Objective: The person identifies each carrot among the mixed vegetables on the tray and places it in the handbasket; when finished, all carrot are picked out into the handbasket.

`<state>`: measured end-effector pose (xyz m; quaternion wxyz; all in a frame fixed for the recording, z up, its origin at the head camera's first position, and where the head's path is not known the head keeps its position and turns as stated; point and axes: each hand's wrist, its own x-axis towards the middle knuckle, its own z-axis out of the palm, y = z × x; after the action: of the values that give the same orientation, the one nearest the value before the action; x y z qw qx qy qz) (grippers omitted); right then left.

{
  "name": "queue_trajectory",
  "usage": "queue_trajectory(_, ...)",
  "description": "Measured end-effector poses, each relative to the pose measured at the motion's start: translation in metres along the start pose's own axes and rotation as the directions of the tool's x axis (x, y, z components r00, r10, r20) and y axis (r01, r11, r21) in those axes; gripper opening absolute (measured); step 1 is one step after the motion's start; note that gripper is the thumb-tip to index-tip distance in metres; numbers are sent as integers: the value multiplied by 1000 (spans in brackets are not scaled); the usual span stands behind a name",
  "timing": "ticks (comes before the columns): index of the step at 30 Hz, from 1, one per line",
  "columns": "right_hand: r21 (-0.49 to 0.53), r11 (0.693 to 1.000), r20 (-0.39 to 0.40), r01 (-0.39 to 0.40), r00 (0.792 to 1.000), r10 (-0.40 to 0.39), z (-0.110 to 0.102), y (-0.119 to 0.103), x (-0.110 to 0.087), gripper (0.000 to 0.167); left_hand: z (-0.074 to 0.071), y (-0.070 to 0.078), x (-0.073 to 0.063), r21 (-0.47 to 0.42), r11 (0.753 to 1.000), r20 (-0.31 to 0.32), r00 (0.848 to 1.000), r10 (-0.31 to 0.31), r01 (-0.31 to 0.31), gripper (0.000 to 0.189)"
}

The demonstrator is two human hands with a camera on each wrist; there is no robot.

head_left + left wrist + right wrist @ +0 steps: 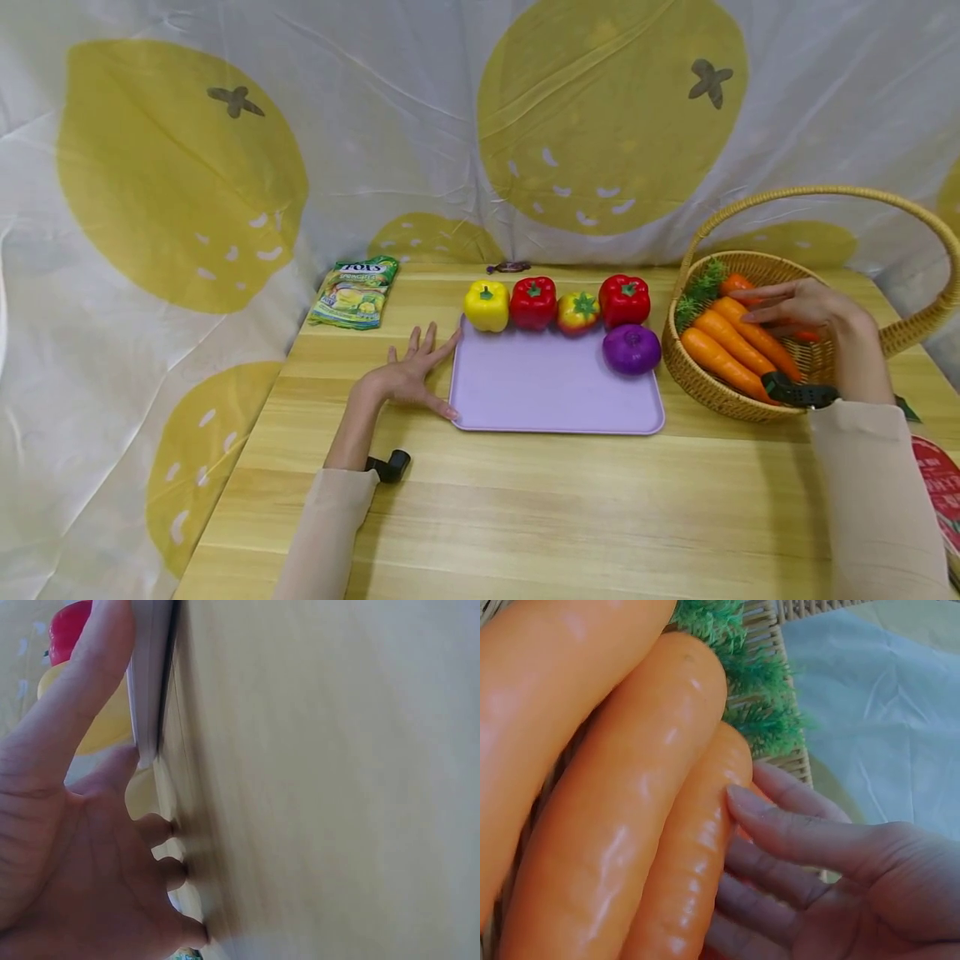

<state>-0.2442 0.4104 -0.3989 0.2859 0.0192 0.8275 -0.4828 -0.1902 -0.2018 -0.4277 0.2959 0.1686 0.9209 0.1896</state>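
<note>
My left hand (408,379) lies with its fingers spread at the left edge of a lilac tray (525,392), thumb and index finger touching the rim. In the left wrist view, the other fingertips of that hand (90,855) rest on the table. My right hand (806,307) reaches into a wicker basket (693,392) of carrots. Its thumb tip touches the nearest carrot (686,862) in the right wrist view, with the fingers loosely extended along its far side, partly hidden. Other orange carrots (723,362) with green tops lie beside that hand.
Along the tray's back edge sit a yellow bell pepper (486,306), two red bell peppers (533,303), a red-yellow fruit (578,312) and a purple onion (632,350). A green candy bag (354,293) lies at back left. The basket's tall handle (817,192) arches up at right.
</note>
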Motion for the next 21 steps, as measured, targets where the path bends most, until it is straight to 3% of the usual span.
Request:
queue_trajectory(8, -70, 997, 2, 33, 999, -33, -1, 0, 2, 37, 2, -2, -3, -2, 1000, -6, 1000, 0, 0, 133)
queue_trajectory(17, 14, 1000, -14, 26, 1000, -25, 1, 2, 8, 35, 3, -3, -5, -4, 1000, -3, 1000, -7, 7, 133)
queue_trajectory(21, -8, 999, -17, 44, 999, -44, -1, 0, 8, 35, 3, -3, -5, -7, 1000, -7, 1000, -5, 4, 134)
